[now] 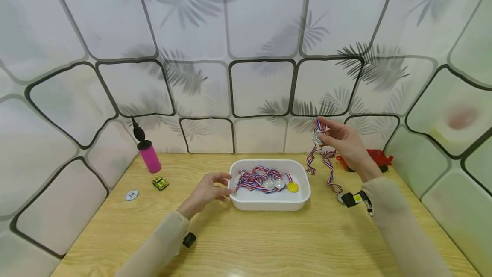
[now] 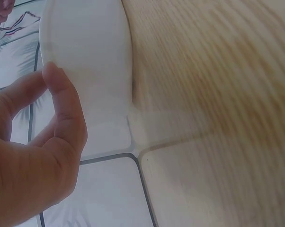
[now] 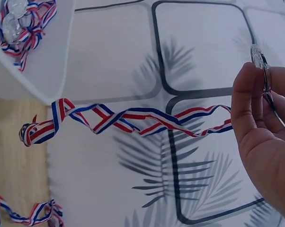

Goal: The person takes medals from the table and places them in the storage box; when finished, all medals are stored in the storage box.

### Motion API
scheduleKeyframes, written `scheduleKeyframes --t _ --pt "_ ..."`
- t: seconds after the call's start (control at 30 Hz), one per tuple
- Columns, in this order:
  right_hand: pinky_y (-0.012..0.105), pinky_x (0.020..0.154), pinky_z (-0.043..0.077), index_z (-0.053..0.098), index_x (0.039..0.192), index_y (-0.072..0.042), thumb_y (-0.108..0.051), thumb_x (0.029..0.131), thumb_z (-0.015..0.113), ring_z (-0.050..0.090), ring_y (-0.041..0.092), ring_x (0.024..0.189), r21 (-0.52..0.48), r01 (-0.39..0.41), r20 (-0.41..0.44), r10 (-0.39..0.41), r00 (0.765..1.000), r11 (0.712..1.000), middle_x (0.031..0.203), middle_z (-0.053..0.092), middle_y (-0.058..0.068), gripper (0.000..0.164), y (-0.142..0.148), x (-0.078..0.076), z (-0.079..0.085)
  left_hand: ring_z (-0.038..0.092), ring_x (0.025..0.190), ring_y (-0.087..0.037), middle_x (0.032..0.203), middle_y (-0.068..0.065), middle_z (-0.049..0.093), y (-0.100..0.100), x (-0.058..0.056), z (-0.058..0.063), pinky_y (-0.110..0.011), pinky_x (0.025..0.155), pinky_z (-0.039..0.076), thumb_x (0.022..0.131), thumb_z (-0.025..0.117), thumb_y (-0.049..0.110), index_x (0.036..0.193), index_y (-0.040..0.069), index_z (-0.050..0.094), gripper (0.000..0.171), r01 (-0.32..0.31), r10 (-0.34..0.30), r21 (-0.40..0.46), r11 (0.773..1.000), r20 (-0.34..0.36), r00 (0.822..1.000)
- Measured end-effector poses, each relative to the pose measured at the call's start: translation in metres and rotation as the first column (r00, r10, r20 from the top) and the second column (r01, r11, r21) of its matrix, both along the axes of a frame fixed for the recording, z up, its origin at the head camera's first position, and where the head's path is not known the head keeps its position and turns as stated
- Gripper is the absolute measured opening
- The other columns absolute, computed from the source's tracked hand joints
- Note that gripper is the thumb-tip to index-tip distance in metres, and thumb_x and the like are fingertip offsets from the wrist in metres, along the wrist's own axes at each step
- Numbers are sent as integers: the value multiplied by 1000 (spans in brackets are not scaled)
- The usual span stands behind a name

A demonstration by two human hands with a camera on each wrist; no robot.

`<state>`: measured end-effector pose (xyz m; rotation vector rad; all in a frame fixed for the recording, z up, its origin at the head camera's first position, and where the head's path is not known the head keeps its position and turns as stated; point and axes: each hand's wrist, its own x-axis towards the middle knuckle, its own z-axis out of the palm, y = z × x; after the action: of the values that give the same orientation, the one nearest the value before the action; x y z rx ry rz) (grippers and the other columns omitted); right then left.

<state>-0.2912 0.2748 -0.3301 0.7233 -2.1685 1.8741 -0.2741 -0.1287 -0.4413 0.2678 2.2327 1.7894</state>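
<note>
In the head view, my right hand (image 1: 344,140) is raised at the back right and pinches a silver medal (image 1: 317,137) between thumb and fingers. Its red, white and blue ribbon (image 3: 147,120) dangles twisted below the hand. Another striped ribbon (image 1: 329,168) leads down to a silver medal (image 1: 340,198) near my right wrist. At the left end of a white tub (image 1: 269,205), my left hand (image 1: 207,191) touches the rim with relaxed, bent fingers. Inside the tub lie tangled striped ribbons (image 1: 251,181), silver medals (image 1: 278,183) and a gold medal (image 1: 293,187).
On the left of the wooden table (image 1: 238,243) stand a pink cylinder with a black top (image 1: 150,157), a small yellow-green toy car (image 1: 160,183) and a round disc (image 1: 131,195). A red toy vehicle (image 1: 378,157) sits behind my right forearm. Patterned panels (image 1: 261,89) enclose the table.
</note>
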Motion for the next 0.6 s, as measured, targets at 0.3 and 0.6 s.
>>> scheduleKeyframes --t 0.3,0.6 --pt "17 74 57 48 143 -1 1 94 61 60 7 80 -69 -48 -18 47 999 996 102 66 -2 51 -18 10 31 64 72 -15 112 -26 56 -2 1 0 -35 66 62 84 71 -4 131 -8 54 50 -3 3 -3 1000 10 1000" --pt "17 74 57 50 141 0 -4 94 63 61 4 84 30 -42 -28 43 999 999 114 66 -6 49 -33 15 34 63 72 -15 111 -25 56 -1 0 -2 -34 65 62 84 71 -4 130 -8 54 49 0 0 4 1000 2 1000"
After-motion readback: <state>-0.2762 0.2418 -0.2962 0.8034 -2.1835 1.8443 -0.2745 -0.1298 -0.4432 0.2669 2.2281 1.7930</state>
